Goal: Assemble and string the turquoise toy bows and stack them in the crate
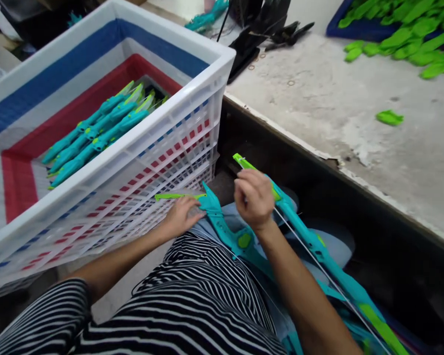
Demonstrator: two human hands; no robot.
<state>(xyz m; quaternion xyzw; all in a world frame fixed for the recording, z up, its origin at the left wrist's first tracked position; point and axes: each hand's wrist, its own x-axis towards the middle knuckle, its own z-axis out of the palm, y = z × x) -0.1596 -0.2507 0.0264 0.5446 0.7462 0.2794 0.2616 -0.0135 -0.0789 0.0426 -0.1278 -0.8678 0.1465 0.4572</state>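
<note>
Toward five o'clock, teal bow (253,254): likely light, stiff; grip centrally.
Left hand (181,216): part-curled, hold unclear.
Right hand (255,197): curled, likewise.

The left-hand grip (183,217) is at the tip of a curved turquoise plastic piece (222,229) with lime-green ends; the right-hand grip (254,197), fingers curled, is beside a long turquoise-and-green plastic limb (294,214). A white plastic lattice basket (219,65) holds turquoise plastic pieces (111,121). Flat lime-green parts (422,29) lie at the worn whitish tabletop (355,108).

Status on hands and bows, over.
Left hand at one teal bow's end; right hand by another's lime tip. Crate alongside, left. Nothing seen blocking.
</note>
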